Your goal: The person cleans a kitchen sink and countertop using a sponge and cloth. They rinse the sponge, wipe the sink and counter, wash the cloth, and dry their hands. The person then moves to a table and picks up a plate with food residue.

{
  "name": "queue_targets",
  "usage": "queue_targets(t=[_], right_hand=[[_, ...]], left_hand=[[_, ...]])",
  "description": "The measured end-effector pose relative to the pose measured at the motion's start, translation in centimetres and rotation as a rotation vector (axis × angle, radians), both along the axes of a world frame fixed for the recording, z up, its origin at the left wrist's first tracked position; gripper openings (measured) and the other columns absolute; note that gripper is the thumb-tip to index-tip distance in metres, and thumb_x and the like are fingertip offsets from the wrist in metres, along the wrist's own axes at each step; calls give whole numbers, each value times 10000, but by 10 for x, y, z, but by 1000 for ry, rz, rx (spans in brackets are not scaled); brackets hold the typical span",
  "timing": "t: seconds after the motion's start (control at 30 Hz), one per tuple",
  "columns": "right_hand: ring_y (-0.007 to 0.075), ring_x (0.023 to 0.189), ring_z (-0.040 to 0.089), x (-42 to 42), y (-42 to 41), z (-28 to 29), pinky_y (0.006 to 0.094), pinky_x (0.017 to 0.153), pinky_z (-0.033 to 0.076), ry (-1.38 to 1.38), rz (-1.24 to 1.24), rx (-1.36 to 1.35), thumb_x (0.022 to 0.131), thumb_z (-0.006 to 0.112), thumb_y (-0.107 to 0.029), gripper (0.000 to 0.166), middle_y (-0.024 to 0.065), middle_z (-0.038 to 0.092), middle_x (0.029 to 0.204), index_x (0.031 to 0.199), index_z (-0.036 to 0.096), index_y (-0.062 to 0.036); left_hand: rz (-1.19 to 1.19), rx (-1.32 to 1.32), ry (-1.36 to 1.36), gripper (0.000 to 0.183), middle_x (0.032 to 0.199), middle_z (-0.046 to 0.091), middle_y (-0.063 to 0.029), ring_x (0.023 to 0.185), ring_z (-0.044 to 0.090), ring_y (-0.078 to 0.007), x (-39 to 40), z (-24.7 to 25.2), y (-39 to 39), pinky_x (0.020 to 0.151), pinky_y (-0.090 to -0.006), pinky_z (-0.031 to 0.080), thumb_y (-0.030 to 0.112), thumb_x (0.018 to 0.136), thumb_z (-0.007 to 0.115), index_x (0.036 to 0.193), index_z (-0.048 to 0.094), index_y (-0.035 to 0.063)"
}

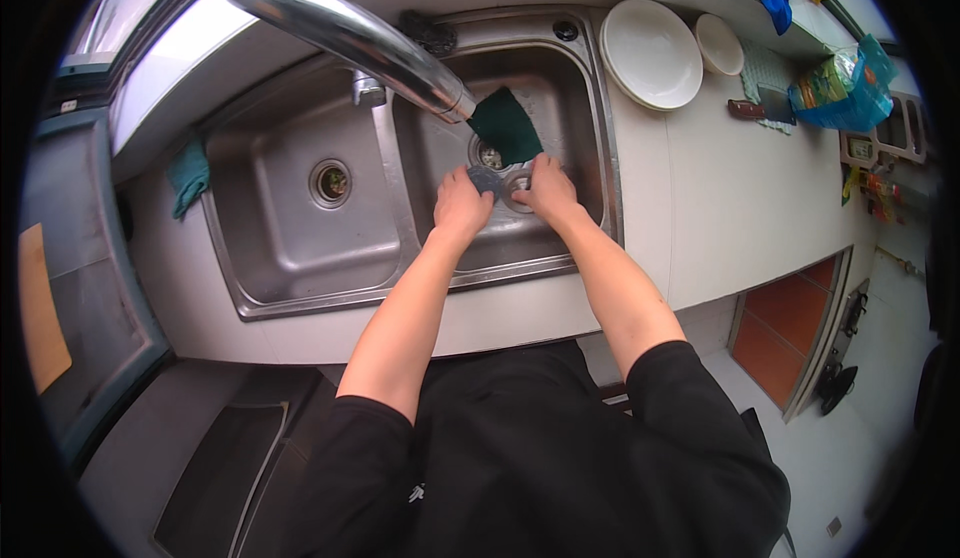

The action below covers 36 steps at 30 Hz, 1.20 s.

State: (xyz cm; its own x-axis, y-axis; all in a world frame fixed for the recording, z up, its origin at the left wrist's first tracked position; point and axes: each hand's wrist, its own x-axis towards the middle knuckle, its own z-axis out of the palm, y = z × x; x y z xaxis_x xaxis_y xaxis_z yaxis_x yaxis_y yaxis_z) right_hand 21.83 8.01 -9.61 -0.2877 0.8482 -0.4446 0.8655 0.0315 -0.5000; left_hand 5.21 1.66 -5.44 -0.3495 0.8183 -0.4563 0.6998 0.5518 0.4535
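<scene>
Both hands are over the right basin [574, 92] of a stainless steel double sink. My left hand [460, 201] grips a small grey round object [486, 180], perhaps a lid or a strainer; its exact kind is unclear. Close beside it, my right hand [551, 189] has its fingers around a clear, round, cup-like item [517, 196], partly hidden by the fingers. Just beyond my hands a dark green scouring pad [510, 130] lies in the basin. It partly covers the drain [489, 154], where pale bits show.
A chrome faucet [360, 40] reaches over the sink. Left is the other basin [292, 235], with scraps in its drain. A teal cloth [189, 177] hangs at the left rim. White plates [651, 51], a bowl [718, 44] and a cleaver [761, 110] sit on the right counter.
</scene>
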Motion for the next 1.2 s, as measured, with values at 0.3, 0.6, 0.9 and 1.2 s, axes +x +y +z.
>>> queue_targets(t=[0.3,0.6,0.9,1.2], right_hand=[[372,994,637,6,-17,76,456,839,513,233,-106,27,756,784,-212,443,201,630,1054,1103,578,-28],[244,873,702,8,-13,64,349,747,542,632,-491,-111,831,747,-360,536,156,716,967,1162,587,30],[113,901,640,-8,-30,114,297,774,524,1188,-634,-595,914,674,-418,446,34,692,973,1159,656,-46],[225,977,663,-19,-38,124,341,823,527,979,-369,-34,921,662,-293,365,140,695,1039,1170,669,-26]], left_hand=[[-307,-67,233,842,1278,470,-192,1223,466,-360,10,-27,8,944,-450,491,356,685,830,1351,428,34],[989,-239,-1284,711,1102,552,-122,1063,563,-260,-21,16,-19,1010,-441,454,554,820,678,1238,496,7],[845,53,-1763,756,1348,502,-152,1207,523,-295,-2,83,-38,1086,-477,399,603,924,508,1379,429,5],[726,152,-1959,623,1352,531,-148,1270,503,-293,7,104,-40,1159,-457,352,522,967,511,1358,475,39]])
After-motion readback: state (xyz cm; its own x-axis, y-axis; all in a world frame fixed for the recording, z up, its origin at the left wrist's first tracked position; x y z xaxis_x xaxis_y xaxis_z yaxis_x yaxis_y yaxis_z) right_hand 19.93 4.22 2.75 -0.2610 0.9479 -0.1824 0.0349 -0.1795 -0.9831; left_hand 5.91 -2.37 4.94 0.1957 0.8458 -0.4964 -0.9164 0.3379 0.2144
